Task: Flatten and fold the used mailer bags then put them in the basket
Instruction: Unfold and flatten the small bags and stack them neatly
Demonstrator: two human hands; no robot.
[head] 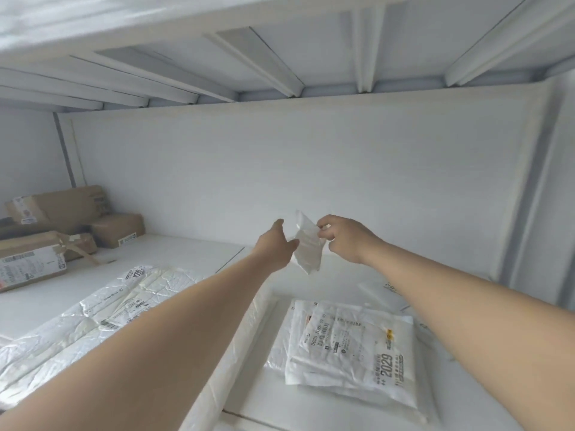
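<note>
A small white mailer bag [306,244], folded and crumpled, hangs in the air above the white desk [186,253]. My right hand [342,236] pinches its upper right edge. My left hand [277,247] touches its left side with thumb and fingers spread around it. Below, a stack of white mailer bags [351,346] with printed labels lies flat on the desk at the right. A large crinkled white mailer bag [93,312] lies spread out at the left, partly under my left forearm. No basket is in view.
Several brown cardboard parcels [62,231] are piled at the desk's far left. A white wall panel [280,169] closes the back, and a slatted frame [249,66] hangs low overhead. A white upright post [535,197] stands at the right.
</note>
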